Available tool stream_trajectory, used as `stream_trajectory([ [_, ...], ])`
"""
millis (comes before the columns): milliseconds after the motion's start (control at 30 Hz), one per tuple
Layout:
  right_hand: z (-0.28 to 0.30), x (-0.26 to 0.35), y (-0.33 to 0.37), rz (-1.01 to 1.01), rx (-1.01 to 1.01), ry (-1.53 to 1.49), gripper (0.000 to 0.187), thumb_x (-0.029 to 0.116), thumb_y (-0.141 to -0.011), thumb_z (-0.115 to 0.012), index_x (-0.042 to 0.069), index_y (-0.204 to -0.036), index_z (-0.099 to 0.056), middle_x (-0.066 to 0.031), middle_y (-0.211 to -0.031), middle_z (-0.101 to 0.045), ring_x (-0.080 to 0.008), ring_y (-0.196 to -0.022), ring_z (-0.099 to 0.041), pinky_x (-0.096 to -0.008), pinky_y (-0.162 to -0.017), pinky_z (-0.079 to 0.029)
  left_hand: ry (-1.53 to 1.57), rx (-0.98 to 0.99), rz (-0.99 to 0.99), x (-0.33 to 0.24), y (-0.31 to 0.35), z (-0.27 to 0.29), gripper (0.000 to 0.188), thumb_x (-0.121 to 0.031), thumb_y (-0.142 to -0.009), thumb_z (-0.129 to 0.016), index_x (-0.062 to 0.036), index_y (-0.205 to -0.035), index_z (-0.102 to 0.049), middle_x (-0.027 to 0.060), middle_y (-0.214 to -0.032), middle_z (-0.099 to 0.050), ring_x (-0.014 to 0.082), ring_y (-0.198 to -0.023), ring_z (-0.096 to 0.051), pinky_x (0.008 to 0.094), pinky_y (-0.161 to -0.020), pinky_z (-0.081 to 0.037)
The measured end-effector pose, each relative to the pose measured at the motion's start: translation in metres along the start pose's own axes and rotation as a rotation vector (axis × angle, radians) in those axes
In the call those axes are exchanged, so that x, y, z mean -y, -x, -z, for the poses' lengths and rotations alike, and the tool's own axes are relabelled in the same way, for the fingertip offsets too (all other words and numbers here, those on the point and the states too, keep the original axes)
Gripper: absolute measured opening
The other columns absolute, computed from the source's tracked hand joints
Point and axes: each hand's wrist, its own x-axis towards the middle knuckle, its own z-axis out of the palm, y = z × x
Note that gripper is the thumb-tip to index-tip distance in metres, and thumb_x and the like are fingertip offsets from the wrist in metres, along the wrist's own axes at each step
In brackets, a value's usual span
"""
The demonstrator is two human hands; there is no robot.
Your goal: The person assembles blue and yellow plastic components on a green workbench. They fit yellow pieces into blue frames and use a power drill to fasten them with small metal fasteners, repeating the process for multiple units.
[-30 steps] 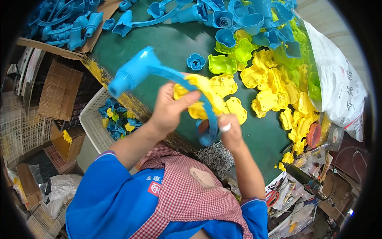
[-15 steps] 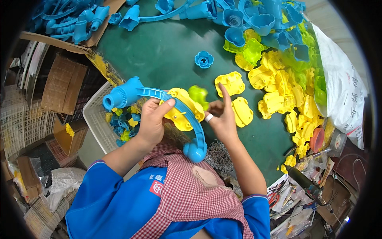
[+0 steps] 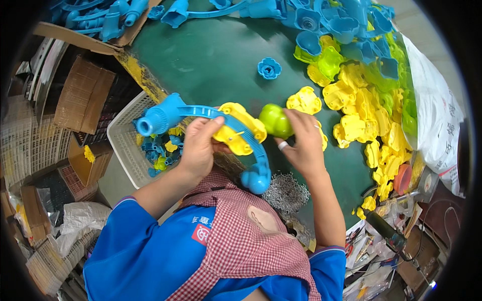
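Observation:
My left hand [image 3: 200, 145] grips a curved blue plastic arm [image 3: 198, 109] together with a yellow plastic plate [image 3: 241, 128] behind its ribbed middle. One end of the blue arm is a wide socket at the left; the other is a rounded knob hanging low near my apron. Between the fingers of my right hand [image 3: 305, 143] is a rounded lime-green plastic cup [image 3: 276, 121], just right of the yellow plate and apart from it. Beyond my right fingers lies another yellow plate [image 3: 304, 100], and one more is partly covered by that hand.
A blue flower-shaped cup [image 3: 269, 68] sits alone on the green table [image 3: 201, 60]. Yellow parts [image 3: 361, 110] and blue parts [image 3: 346, 25] are heaped at the right and far right. A white basket [image 3: 125, 143] of mixed pieces stands left; small screws [image 3: 286, 193] are piled near my apron.
The green cup has turned, its smooth rounded side now showing, and my right fingers have closed around it. My left hand still keeps the blue arm and yellow plate together.

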Motion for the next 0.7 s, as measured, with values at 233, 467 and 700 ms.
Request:
stream_trajectory([
  [233,0.007,0.048,0.004,0.164,-0.281,0.006,0.062,0.02,-0.061,-0.082,0.001,-0.115,-0.059,-0.0151,-0.108,-0.059,-0.0317,-0.098,-0.058,-0.0421,-0.085,-0.046,0.08,0.096,-0.113,0.017,-0.007,-0.042,0.036,-0.028,-0.1,-0.045,-0.0047,-0.128,-0.047,0.0098,-0.12,-0.06,0.0174,-0.101,-0.064,0.033,-0.074,-0.059],
  [467,0.011,0.043,0.008,-0.292,-0.163,-0.792,0.056,0.011,-0.068,-0.079,-0.001,-0.118,-0.056,-0.0204,-0.121,-0.057,-0.0327,-0.112,-0.058,-0.0374,-0.095,-0.046,-0.166,0.232,-0.043,0.001,-0.002,-0.042,0.041,-0.035,-0.101,-0.04,-0.005,-0.129,-0.045,0.0085,-0.117,-0.061,0.0159,-0.098,-0.064,0.0281,-0.07,-0.057],
  [700,0.007,0.049,0.006,-0.243,-0.199,-0.533,0.062,0.019,-0.071,-0.08,-0.003,-0.123,-0.054,-0.0185,-0.12,-0.059,-0.0299,-0.111,-0.058,-0.0354,-0.093,-0.047,-0.201,0.308,-0.15,-0.003,-0.004,-0.04,0.05,-0.019,-0.089,-0.065,-0.0001,-0.13,-0.044,0.0089,-0.108,-0.064,0.011,-0.088,-0.066,0.0171,-0.054,-0.049],
])
